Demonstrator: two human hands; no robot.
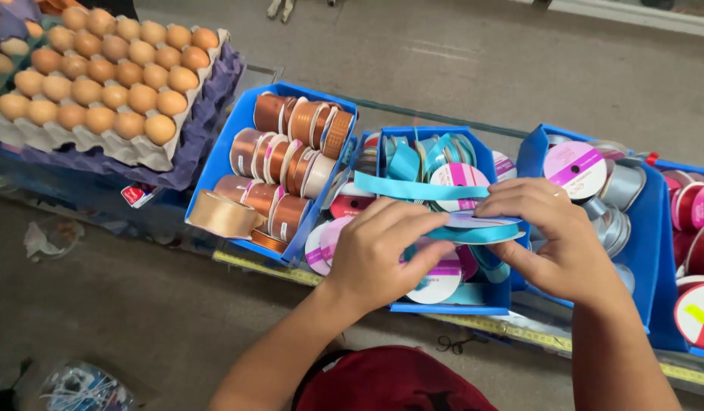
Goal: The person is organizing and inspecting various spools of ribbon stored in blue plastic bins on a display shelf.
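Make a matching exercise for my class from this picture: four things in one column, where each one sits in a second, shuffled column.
1. brown eggs in grey pulp trays
2. copper satin ribbon spools
3. turquoise ribbon spool
4. silver-grey ribbon spools

A. leftmost blue bin
B. between left hand and right hand
C. far left, on purple trays
D. blue bin right of the hands

Pairs: 1-C, 2-A, 3-B, 4-D

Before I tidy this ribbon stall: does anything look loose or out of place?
Yes. A loose turquoise ribbon tail stretches unwound across the middle blue bin, and a beige spool leans over the left blue bin's edge.
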